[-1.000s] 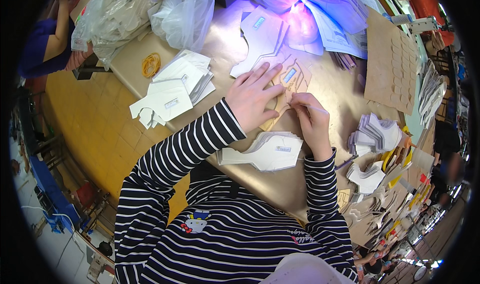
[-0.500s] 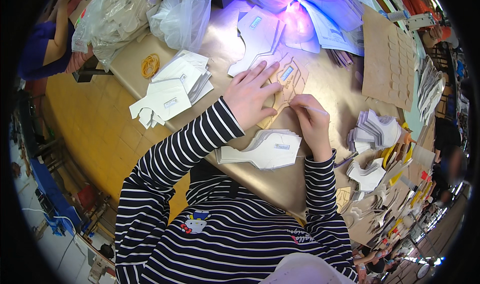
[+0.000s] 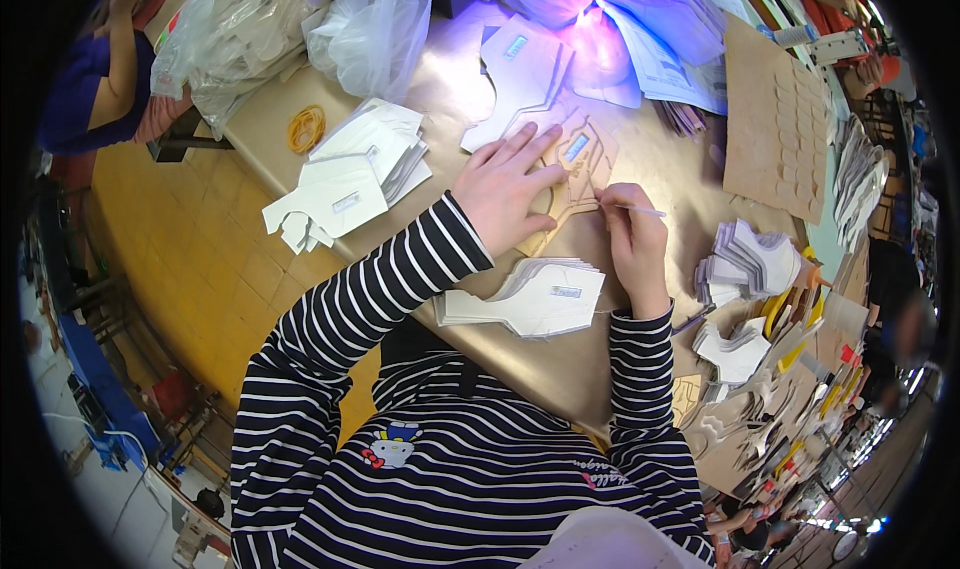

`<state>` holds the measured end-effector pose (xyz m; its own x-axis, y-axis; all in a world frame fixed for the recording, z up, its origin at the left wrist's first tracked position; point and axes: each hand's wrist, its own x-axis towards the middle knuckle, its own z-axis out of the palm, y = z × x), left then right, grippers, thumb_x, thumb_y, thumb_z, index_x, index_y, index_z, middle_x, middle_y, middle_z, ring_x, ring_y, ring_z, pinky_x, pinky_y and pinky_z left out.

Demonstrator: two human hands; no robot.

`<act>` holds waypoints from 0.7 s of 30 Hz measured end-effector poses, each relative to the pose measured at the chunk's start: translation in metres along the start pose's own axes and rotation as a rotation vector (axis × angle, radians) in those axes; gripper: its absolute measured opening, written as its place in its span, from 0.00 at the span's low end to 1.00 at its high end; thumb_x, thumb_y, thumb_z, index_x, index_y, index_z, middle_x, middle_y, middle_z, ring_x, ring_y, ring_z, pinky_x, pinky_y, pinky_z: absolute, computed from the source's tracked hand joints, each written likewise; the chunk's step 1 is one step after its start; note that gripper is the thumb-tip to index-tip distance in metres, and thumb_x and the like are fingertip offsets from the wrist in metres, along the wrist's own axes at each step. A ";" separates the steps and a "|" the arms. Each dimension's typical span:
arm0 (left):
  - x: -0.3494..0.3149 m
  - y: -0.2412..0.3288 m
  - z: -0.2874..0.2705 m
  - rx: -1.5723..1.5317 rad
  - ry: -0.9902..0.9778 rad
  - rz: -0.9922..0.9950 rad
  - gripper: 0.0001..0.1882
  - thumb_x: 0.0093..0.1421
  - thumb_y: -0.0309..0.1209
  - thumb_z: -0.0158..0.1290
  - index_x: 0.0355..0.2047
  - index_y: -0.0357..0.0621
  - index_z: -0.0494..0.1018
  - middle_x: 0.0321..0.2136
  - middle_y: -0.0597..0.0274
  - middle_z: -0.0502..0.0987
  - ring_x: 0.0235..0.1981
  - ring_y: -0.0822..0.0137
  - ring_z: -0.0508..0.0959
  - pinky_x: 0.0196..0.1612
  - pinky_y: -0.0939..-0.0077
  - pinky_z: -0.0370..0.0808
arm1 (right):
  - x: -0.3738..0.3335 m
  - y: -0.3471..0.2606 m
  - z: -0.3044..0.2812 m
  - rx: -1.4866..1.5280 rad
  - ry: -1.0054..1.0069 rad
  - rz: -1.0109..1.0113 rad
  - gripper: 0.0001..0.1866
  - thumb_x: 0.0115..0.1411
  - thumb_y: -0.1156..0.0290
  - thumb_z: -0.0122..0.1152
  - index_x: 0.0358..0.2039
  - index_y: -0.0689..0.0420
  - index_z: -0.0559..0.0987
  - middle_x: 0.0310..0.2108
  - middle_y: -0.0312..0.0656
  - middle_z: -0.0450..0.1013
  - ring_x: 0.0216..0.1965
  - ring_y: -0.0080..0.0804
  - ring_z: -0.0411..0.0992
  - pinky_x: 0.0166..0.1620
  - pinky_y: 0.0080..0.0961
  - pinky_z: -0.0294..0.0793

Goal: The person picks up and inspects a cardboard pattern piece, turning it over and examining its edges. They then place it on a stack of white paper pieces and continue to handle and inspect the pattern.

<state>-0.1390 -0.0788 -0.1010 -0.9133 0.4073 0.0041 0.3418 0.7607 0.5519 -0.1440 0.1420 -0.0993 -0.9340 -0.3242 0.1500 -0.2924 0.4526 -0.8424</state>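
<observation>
My left hand (image 3: 508, 191) lies with spread fingers on a yellowish cut-out template (image 3: 577, 191), pressing it against a pale flat piece on the table. In a pinch, my right hand (image 3: 636, 247) holds a thin white pen (image 3: 645, 210), its tip at the template's right edge. The line it follows is too small to make out. Just in front of the hands sits a stack of white shaped pieces (image 3: 525, 307). Beyond my left fingers lie larger white shaped pieces (image 3: 520, 74) with a small label.
To the left are more stacked white pieces (image 3: 345, 184), yellow rubber bands (image 3: 306, 129) and clear plastic bags (image 3: 368, 34). A brown sheet with rounded cut shapes (image 3: 770, 119) lies far right. Several piles of cut pieces (image 3: 750, 259) crowd the right side. Another person's arm (image 3: 122, 64) shows far left.
My right hand and the pen have shifted slightly right and away from me along the template's edge. The left hand keeps its place on the template.
</observation>
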 end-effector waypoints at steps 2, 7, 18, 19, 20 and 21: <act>0.000 -0.001 0.000 0.002 0.005 0.003 0.28 0.52 0.45 0.62 0.53 0.52 0.73 0.69 0.59 0.55 0.69 0.53 0.55 0.66 0.58 0.56 | -0.001 -0.002 0.002 0.121 0.037 0.039 0.06 0.60 0.87 0.53 0.36 0.65 0.75 0.34 0.43 0.74 0.31 0.24 0.70 0.37 0.18 0.71; 0.000 -0.001 0.003 -0.003 0.032 0.016 0.27 0.52 0.45 0.62 0.52 0.52 0.73 0.68 0.59 0.56 0.69 0.53 0.56 0.66 0.57 0.56 | -0.005 -0.009 0.007 0.098 -0.122 -0.002 0.06 0.57 0.87 0.56 0.35 0.65 0.76 0.33 0.45 0.74 0.36 0.31 0.74 0.41 0.22 0.73; -0.001 -0.003 0.004 -0.011 0.027 0.024 0.27 0.53 0.44 0.62 0.52 0.51 0.73 0.68 0.58 0.56 0.69 0.54 0.56 0.66 0.57 0.56 | 0.002 -0.016 0.013 -0.073 -0.183 -0.125 0.07 0.54 0.84 0.60 0.33 0.61 0.78 0.32 0.43 0.76 0.36 0.39 0.74 0.42 0.28 0.73; -0.001 -0.003 0.004 -0.021 0.027 0.026 0.27 0.53 0.44 0.62 0.52 0.51 0.73 0.69 0.59 0.55 0.69 0.54 0.56 0.66 0.57 0.56 | 0.003 -0.016 0.013 -0.063 -0.185 -0.105 0.07 0.54 0.84 0.60 0.33 0.61 0.78 0.32 0.43 0.76 0.36 0.39 0.74 0.42 0.29 0.73; -0.001 -0.004 0.004 -0.033 0.026 0.028 0.27 0.53 0.43 0.62 0.52 0.52 0.73 0.69 0.59 0.55 0.69 0.54 0.56 0.66 0.57 0.56 | 0.003 -0.016 0.013 -0.053 -0.186 -0.084 0.07 0.53 0.84 0.61 0.33 0.61 0.78 0.32 0.43 0.76 0.36 0.39 0.74 0.43 0.29 0.72; -0.001 -0.005 0.003 -0.045 0.019 0.028 0.27 0.53 0.42 0.62 0.53 0.52 0.73 0.69 0.60 0.55 0.69 0.54 0.56 0.66 0.57 0.56 | 0.004 -0.017 0.014 -0.044 -0.189 -0.067 0.07 0.53 0.84 0.61 0.33 0.60 0.78 0.32 0.42 0.76 0.36 0.40 0.74 0.43 0.29 0.72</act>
<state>-0.1389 -0.0814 -0.1061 -0.9075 0.4186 0.0356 0.3575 0.7250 0.5886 -0.1398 0.1220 -0.0917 -0.8584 -0.5028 0.1017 -0.3652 0.4597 -0.8096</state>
